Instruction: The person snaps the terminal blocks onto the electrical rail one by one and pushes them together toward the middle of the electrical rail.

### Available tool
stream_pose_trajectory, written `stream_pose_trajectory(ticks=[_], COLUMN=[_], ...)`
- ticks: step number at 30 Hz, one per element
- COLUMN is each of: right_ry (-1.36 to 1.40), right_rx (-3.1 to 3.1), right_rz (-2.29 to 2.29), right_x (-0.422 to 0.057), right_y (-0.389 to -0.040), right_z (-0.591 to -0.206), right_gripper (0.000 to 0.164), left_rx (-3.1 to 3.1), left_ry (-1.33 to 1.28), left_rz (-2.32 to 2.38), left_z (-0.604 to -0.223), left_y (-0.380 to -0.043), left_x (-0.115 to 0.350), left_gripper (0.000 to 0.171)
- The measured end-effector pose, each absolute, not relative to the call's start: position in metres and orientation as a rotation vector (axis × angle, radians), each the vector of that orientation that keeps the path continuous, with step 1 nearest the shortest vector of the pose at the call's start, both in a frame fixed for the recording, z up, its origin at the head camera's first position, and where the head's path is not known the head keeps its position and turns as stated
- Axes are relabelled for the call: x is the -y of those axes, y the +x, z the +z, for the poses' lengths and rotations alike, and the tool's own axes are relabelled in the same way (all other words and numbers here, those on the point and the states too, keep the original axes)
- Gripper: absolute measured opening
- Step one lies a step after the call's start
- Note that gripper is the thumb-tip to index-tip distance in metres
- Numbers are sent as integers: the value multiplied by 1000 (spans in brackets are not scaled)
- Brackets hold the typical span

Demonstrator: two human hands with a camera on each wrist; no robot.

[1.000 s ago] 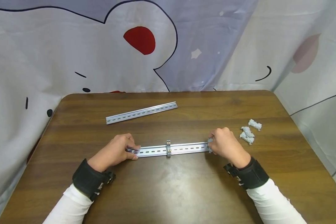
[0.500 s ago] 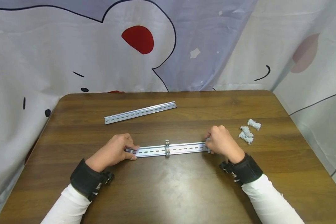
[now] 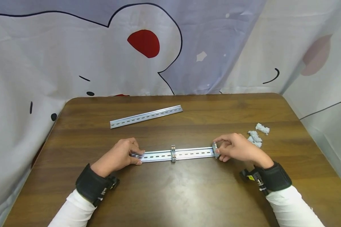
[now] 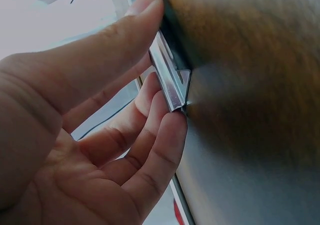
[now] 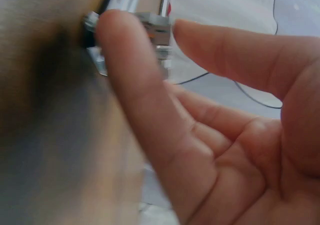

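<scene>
A slotted metal DIN rail lies crosswise on the table. My left hand grips its left end, thumb on the near edge and fingers on the far one; the left wrist view shows the fingertips around the rail end. A narrow clip sits across the rail's middle. At the right end stands a second grey DIN rail clip. My right hand pinches this clip between thumb and index finger, the other fingers curled below. In the right wrist view the index finger partly hides the clip.
Another DIN rail lies slanted farther back on the wooden table. To the right of my right hand are several loose grey clips, partly behind the hand. A printed curtain hangs behind the table.
My right hand has turned and shifted to the right, its fingers opening out so the end clip shows more. The left hand keeps its grip; the view has tilted slightly.
</scene>
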State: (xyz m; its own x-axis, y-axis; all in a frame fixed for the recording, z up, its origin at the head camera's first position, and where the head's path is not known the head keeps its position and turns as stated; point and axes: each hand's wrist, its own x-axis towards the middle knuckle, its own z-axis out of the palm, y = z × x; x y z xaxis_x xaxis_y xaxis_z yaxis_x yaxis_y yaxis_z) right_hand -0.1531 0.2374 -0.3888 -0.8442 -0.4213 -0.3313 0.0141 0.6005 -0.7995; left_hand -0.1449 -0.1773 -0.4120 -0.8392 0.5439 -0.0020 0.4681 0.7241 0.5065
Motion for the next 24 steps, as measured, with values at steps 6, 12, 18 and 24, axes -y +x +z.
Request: stream_pose_trajectory(ticks=[6,12,18,24], right_ry=[-232,-238,-250,-228], right_rx=[-2083,-1971,-1890,-1818], right_rz=[-1412,-1511,-1584,-1652], right_x=[-237,-213,-179,-147], right_y=[-156,-160,-162,-161], right_z=[-402,-410,-421,-427], right_gripper=[46,48,48,47], left_rx=[-2768,-2763,-2773,-2774], left_ry=[797,774,782,795], left_rz=[746,741,724,728], left_z=[-411,-409,-409,-408], left_y=[-143,-142,-143,-143], left_x=[178,178,177,177], left_gripper=[39,39,39,38])
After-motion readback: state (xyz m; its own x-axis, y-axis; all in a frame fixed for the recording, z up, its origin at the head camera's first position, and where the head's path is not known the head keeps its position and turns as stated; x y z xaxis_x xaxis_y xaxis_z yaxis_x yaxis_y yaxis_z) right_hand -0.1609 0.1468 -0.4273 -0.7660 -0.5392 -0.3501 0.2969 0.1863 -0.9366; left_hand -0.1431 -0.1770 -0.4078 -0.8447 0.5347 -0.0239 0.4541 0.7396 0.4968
